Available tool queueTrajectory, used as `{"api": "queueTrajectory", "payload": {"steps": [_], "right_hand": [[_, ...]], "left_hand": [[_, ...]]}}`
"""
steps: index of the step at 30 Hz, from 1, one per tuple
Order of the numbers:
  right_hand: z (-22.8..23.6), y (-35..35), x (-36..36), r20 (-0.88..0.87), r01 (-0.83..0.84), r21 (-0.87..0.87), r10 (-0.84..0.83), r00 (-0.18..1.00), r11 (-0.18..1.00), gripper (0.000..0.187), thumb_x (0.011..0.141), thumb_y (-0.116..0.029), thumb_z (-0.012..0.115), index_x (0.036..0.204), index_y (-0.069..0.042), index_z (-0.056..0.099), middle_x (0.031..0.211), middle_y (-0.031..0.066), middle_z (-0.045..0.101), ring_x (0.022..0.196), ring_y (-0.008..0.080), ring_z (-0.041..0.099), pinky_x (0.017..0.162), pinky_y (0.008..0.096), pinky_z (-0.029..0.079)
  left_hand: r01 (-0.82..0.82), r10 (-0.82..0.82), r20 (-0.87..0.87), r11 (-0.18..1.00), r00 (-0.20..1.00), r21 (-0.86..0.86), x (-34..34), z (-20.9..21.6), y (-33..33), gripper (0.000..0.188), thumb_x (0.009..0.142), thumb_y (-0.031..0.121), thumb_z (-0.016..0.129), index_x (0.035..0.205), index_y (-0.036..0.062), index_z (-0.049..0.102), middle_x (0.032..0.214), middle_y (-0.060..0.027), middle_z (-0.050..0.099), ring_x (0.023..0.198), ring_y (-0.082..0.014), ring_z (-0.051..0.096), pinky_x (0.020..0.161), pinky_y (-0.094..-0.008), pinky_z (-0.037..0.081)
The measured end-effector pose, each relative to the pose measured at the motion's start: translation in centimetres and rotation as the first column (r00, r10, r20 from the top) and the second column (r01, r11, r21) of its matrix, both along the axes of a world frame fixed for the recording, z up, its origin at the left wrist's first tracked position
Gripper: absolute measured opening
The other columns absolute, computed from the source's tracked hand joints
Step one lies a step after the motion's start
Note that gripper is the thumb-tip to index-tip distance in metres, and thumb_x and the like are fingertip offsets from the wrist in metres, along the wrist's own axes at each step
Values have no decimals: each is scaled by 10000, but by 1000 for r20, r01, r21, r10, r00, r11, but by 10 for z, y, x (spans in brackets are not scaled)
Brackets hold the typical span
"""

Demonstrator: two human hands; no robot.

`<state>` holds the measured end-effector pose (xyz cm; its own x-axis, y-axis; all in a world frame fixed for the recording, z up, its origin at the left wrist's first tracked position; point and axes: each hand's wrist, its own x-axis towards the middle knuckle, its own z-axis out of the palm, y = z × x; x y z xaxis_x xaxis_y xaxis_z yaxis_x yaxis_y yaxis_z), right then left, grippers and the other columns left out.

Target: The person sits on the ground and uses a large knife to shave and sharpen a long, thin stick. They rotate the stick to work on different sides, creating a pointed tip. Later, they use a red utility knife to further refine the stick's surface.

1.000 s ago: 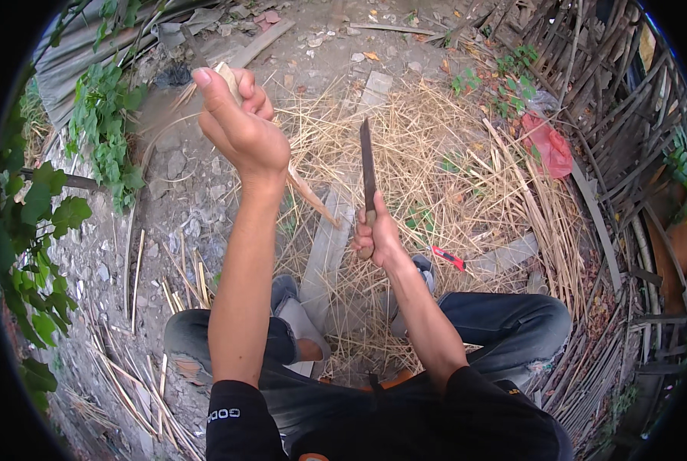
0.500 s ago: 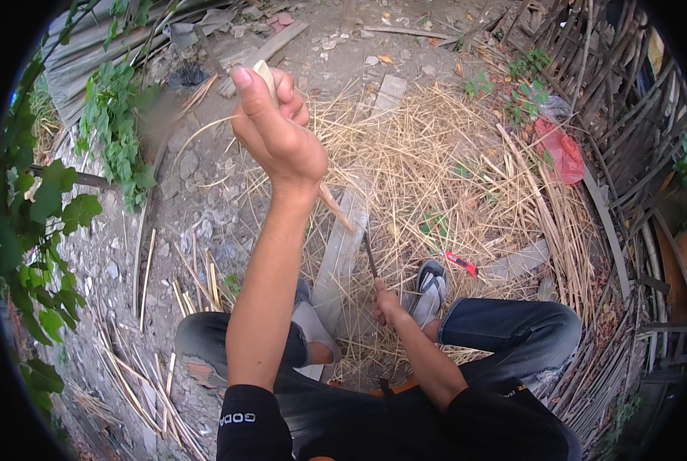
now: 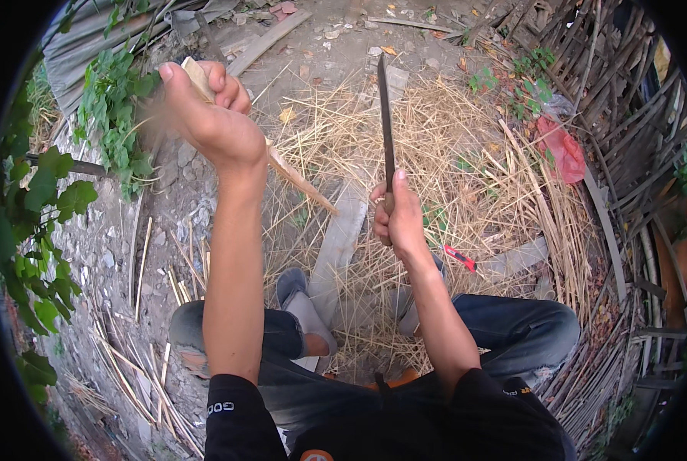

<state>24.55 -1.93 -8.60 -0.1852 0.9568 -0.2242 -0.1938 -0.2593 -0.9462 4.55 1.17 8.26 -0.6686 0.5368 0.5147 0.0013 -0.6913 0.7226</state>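
Raised at the far left, my left hand [image 3: 216, 123] is closed around a pale piece of split bamboo or wood [image 3: 303, 183]. One end pokes up above the thumb, and the other slants down toward a grey plank [image 3: 342, 242]. My right hand [image 3: 402, 219], right of the middle, grips the handle of a long knife [image 3: 387, 115]. Its narrow dark blade stands out away from me, apart from the pale piece. Fingers of my left hand partly hide the middle of that piece.
Straw-like shavings [image 3: 451, 138] cover the ground ahead. A red utility knife [image 3: 460, 259] lies near my right foot, and a red plastic bag [image 3: 562, 150] farther right. Bundled sticks [image 3: 539, 196] line the right side; leafy vines [image 3: 59, 192] hang at the left.
My right hand has come up and forward, swinging the knife from low by the plank to pointing away from me. My left hand has shifted left with the pale piece.
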Motion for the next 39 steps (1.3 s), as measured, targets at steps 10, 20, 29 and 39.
{"api": "queueTrajectory", "payload": {"steps": [10,20,29,39], "right_hand": [[-141,-65,-42,-146,229,80,-215,965,970,653,964,-709,401,815,-75,443,528,4,369,416,142,368,419,312,327],[-45,13,-14,-27,52,-110,-55,998,993,623,1031,-638,313,866,-74,518,522,-40,348,400,89,340,367,259,228],[-161,-68,-42,-61,122,-198,-136,989,973,611,976,-669,444,840,-73,455,525,-7,359,399,158,355,392,307,284],[-146,-40,-12,336,143,-77,-109,936,987,416,881,-369,767,768,-43,534,574,23,499,487,153,491,457,327,411]], "left_hand": [[-59,47,140,995,989,82,3,4,11,459,1030,491,405,779,106,413,735,3,422,588,-50,322,483,-211,222],[-92,83,99,992,992,90,-17,-9,1,452,1012,507,373,785,116,388,727,8,400,565,-67,330,467,-236,229],[46,-54,66,991,996,126,-6,-15,-3,457,1017,525,362,821,116,417,769,6,433,597,-58,322,484,-211,235],[26,-45,157,992,987,120,-9,-17,-1,626,968,692,318,778,113,459,740,9,448,592,-65,336,516,-219,224]]}}
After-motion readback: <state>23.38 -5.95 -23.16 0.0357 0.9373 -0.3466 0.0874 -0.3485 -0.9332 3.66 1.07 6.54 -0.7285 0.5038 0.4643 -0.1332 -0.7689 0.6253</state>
